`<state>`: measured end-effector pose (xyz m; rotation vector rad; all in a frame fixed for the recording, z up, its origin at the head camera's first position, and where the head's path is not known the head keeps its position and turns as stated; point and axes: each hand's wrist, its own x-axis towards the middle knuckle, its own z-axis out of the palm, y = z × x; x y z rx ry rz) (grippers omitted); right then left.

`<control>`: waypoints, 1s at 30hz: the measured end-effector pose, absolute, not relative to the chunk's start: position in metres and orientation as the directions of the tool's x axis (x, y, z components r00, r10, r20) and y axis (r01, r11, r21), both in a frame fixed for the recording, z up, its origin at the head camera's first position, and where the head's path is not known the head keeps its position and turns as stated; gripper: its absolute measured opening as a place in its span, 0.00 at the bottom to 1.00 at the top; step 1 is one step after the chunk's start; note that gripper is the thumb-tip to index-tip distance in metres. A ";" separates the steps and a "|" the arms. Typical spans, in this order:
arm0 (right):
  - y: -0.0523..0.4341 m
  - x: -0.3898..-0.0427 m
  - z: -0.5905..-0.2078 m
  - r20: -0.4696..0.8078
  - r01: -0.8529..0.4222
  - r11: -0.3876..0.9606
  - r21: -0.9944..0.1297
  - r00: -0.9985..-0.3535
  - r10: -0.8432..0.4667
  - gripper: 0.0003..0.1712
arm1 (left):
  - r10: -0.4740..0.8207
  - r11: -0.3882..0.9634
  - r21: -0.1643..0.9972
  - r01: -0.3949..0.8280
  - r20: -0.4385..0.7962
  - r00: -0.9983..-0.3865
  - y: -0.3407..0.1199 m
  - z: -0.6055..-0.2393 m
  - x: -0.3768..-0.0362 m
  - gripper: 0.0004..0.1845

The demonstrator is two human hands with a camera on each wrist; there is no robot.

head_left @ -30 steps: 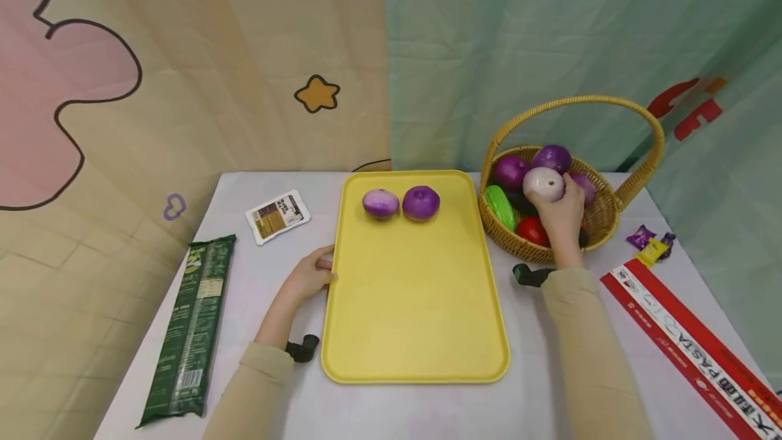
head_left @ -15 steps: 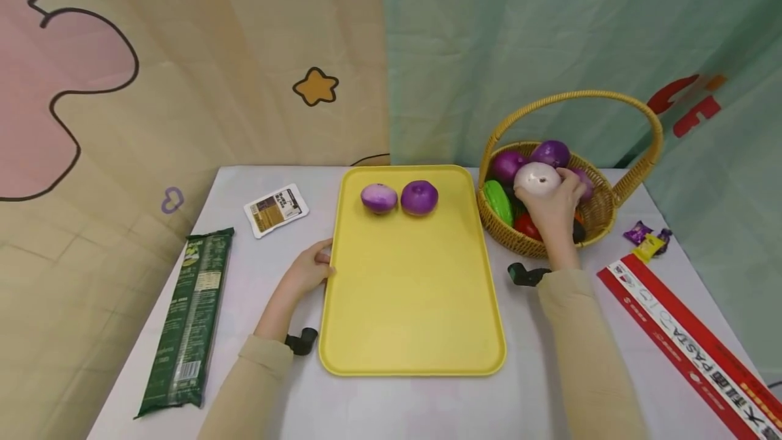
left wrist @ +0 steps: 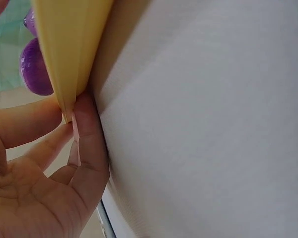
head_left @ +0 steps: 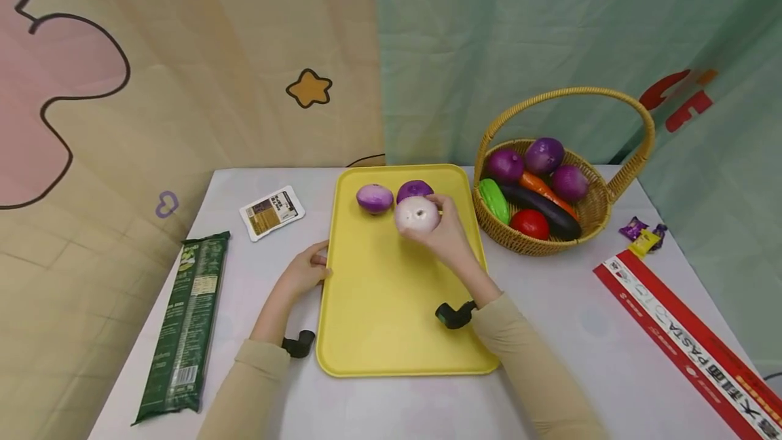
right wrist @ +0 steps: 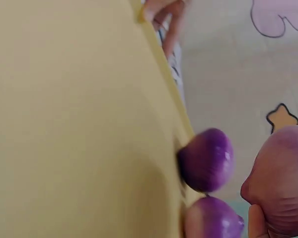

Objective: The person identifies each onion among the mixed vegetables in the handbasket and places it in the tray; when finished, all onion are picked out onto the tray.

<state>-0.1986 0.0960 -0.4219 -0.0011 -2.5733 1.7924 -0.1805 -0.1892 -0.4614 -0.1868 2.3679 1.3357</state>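
Note:
A yellow tray [head_left: 397,304] lies on the white table [head_left: 550,358]. Two purple onions [head_left: 375,198] [head_left: 415,190] sit at its far end. My right hand [head_left: 436,219] grips a pale onion [head_left: 417,214] just above the tray, close in front of those two. The right wrist view shows the tray [right wrist: 64,124], both purple onions [right wrist: 207,159] [right wrist: 213,218] and the held onion [right wrist: 283,178]. My left hand [head_left: 318,265] pinches the tray's left rim. In the left wrist view the rim [left wrist: 69,44] sits between thumb and fingers [left wrist: 89,144].
A wicker basket [head_left: 586,212] with a tall handle stands at the right, holding purple onions, an eggplant, a carrot, a tomato and a green vegetable. A green pasta packet [head_left: 186,328] and a small white packet [head_left: 272,212] lie left. A red pasta box [head_left: 690,345] and candies [head_left: 641,236] lie right.
My right hand has lifted the pale onion out of the basket and carried it left to the tray's far end. The left hand has stayed on the tray's rim.

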 end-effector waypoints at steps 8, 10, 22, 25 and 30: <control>0.049 -0.203 -0.458 -0.029 -0.046 0.509 -0.860 -0.990 -0.139 0.47 | 0.082 0.536 0.781 -0.320 -0.425 -0.901 -0.189 -0.462 -0.180 0.36; 0.046 -0.204 -0.460 -0.026 -0.049 0.523 -0.851 -0.990 -0.135 0.48 | 0.082 0.528 0.784 -0.326 -0.429 -0.900 -0.189 -0.462 -0.180 0.36; 0.049 -0.209 -0.461 -0.094 -0.021 0.533 -0.846 -0.978 -0.187 0.43 | 0.075 0.526 0.784 -0.329 -0.428 -0.901 -0.189 -0.460 -0.180 0.36; 0.050 -0.208 -0.460 -0.104 -0.016 0.527 -0.850 -0.975 -0.198 0.46 | 0.079 0.530 0.786 -0.319 -0.420 -0.904 -0.189 -0.460 -0.179 0.36; 0.064 -0.206 -0.443 -0.111 -0.011 0.540 -0.841 -0.975 -0.193 0.46 | 0.089 0.530 0.790 -0.308 -0.414 -0.906 -0.188 -0.460 -0.178 0.36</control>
